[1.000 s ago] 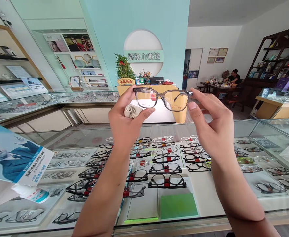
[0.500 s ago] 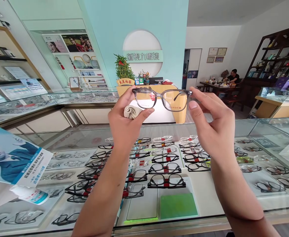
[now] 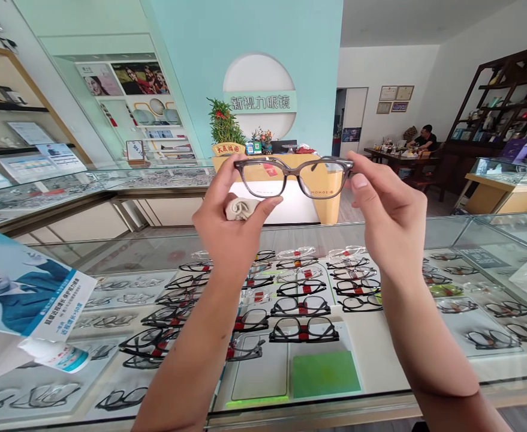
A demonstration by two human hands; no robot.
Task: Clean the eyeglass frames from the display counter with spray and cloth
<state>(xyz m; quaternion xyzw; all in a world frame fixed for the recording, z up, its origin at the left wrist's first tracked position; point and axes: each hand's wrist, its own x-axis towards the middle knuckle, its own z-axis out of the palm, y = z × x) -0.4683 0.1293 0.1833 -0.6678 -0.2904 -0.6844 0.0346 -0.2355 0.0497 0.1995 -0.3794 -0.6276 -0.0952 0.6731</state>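
A pair of eyeglasses [image 3: 293, 177] with a translucent grey frame is held up in front of me, above the glass display counter. My left hand [image 3: 231, 222] grips its left end and also keeps a rolled beige cloth [image 3: 240, 209] in the palm. At the other end, my right hand [image 3: 391, 210] pinches the hinge corner between thumb and fingers. Printed lettering shows on the right lens. Below my hands, rows of eyeglasses [image 3: 303, 329], several with red tags, lie in the case. A green pad [image 3: 326, 373] sits near its front edge.
On the left stand a blue-and-white leaflet [image 3: 20, 282] and a small white bottle [image 3: 56, 354]. A further glass counter [image 3: 164, 210] runs behind. Beyond it are a reception desk [image 3: 328, 204] with a plant [image 3: 226, 123] and a person [image 3: 425, 141] seated at a table.
The eyeglasses have tilted and turned slightly, so the frame front sits more level. My left hand has shifted a little to the left; my right fingers have moved slightly on the hinge corner.
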